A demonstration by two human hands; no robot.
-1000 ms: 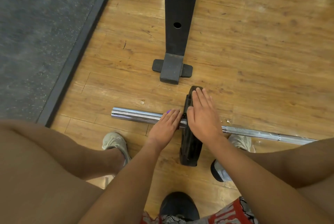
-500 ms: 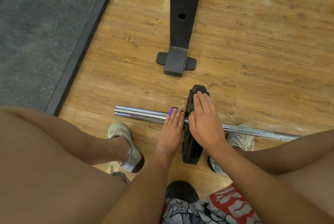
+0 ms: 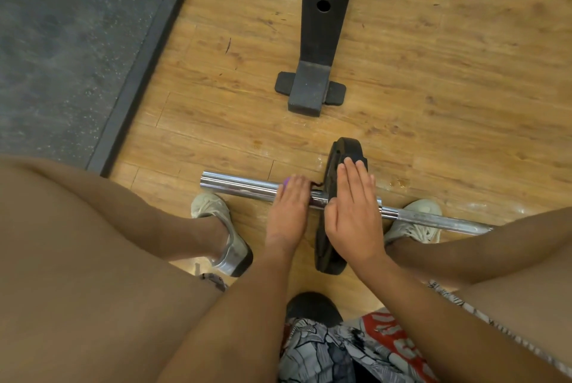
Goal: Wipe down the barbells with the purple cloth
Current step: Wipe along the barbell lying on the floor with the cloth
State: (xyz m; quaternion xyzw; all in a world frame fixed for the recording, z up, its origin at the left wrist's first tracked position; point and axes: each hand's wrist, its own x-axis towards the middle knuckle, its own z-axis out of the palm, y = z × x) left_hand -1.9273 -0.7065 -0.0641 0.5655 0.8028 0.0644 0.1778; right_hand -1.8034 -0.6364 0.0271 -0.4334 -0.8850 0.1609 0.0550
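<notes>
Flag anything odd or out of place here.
Nothing looks damaged. The barbell lies on the wooden floor, the plate standing on edge under the right hand; only a tip of the purple cloth shows beneath the left hand.

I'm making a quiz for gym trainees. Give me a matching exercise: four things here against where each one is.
1 purple cloth
2 weight plate
3 barbell
4 rack post

a under the flat right hand
b standing beyond the barbell
c peeking from under the left hand
d lying across the wood floor

Pairs: 1-c, 2-a, 3-d, 4-b
</notes>
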